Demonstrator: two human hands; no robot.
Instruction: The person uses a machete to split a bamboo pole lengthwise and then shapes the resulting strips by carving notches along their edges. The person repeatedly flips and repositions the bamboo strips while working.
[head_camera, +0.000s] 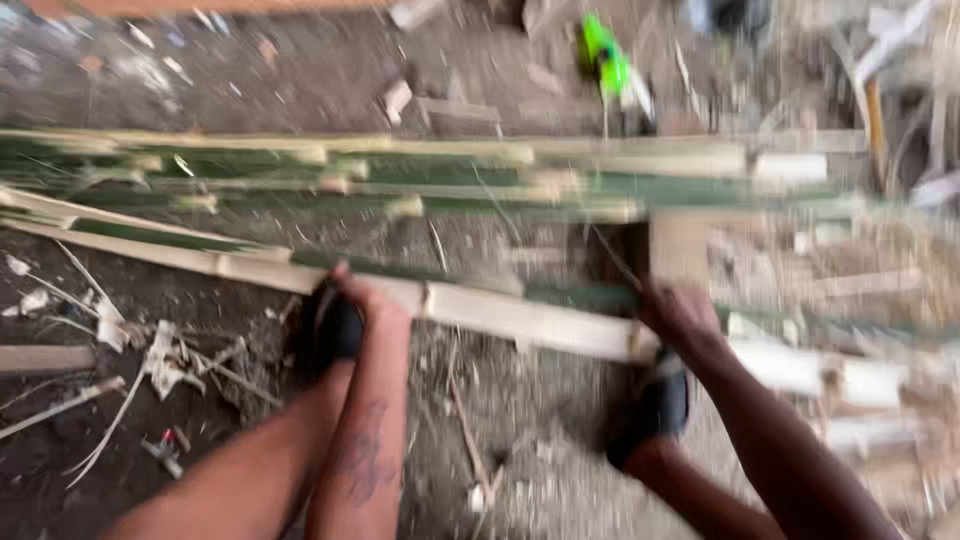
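Down on the dirt ground (560, 470), the left hand (365, 300) and the right hand (680, 315) both grip a long, split, pale green bamboo strip (500, 315) lying across the person's feet.

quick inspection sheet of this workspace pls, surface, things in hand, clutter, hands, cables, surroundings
surface: bare dirt ground, littered.
job's things: split bamboo strip, pale inside, green edge, lying across the view; picture blurred.
clutter: bamboo shavings, wood offcuts.
hands: left hand and right hand both grip the strip.
cables: nothing seen.
surroundings: stack of green bamboo strips behind; bright green object beyond, too blurred to identify.
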